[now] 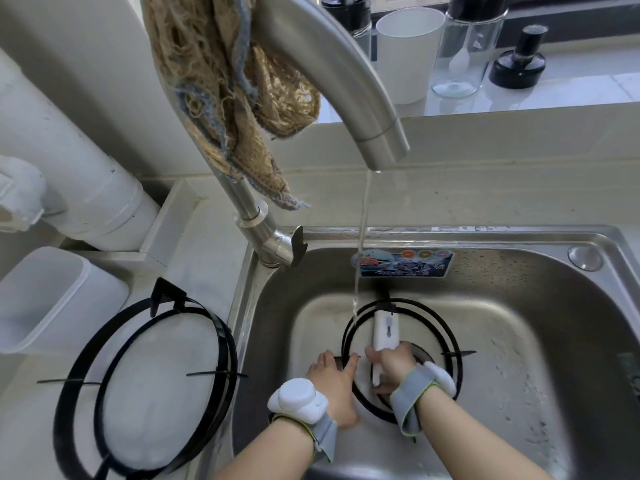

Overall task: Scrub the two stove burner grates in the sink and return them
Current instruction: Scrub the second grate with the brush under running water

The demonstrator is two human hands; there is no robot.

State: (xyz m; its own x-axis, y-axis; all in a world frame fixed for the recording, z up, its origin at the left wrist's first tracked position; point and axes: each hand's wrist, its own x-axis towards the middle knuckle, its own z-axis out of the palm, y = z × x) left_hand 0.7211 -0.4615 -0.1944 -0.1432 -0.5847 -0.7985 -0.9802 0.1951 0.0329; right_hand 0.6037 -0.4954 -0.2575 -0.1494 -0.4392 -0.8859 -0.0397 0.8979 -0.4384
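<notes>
One black ring-shaped burner grate [431,323] lies in the steel sink [519,341] under a thin stream of water from the tap [346,81]. My left hand [334,382] rests with straight fingers on the grate's left rim. My right hand [389,365] grips the handle of a white scrub brush [384,329], whose head lies on the far side of the grate near the water stream. A second black grate [145,379] sits on the white counter left of the sink.
A frayed tan cloth [225,98] hangs over the tap's neck. A white lidded box [52,296] stands at the left, by a white pipe [69,150]. On the ledge behind are a white cup [408,53], a glass jar [467,50] and a black bottle [519,64].
</notes>
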